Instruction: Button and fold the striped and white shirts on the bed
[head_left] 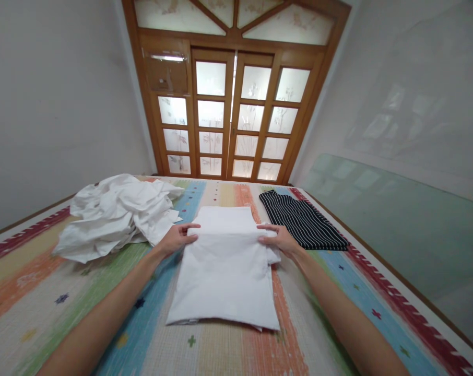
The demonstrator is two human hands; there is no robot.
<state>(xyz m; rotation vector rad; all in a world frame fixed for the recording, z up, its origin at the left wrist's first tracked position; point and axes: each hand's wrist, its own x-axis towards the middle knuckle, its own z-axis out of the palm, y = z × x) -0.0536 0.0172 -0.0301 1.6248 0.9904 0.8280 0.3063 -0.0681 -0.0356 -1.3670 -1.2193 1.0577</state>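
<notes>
A white garment, probably a shirt (225, 282), lies folded into a long narrow shape in front of me, with its near hem toward me. My left hand (177, 237) pinches its left edge about a third of the way down from the far end. Opposite it, my right hand (279, 239) grips the right edge between thumb and fingers. A raised crease runs across the cloth from one hand to the other. Some bunched fabric sticks out at the right edge, just below my right hand.
A crumpled heap of white clothes (122, 214) lies to the left. On the right is a folded black garment with white stripes (303, 219). All rest on a striped, multicoloured bed cover (216, 355). Walls flank both sides; wooden glazed doors (231, 115) stand beyond.
</notes>
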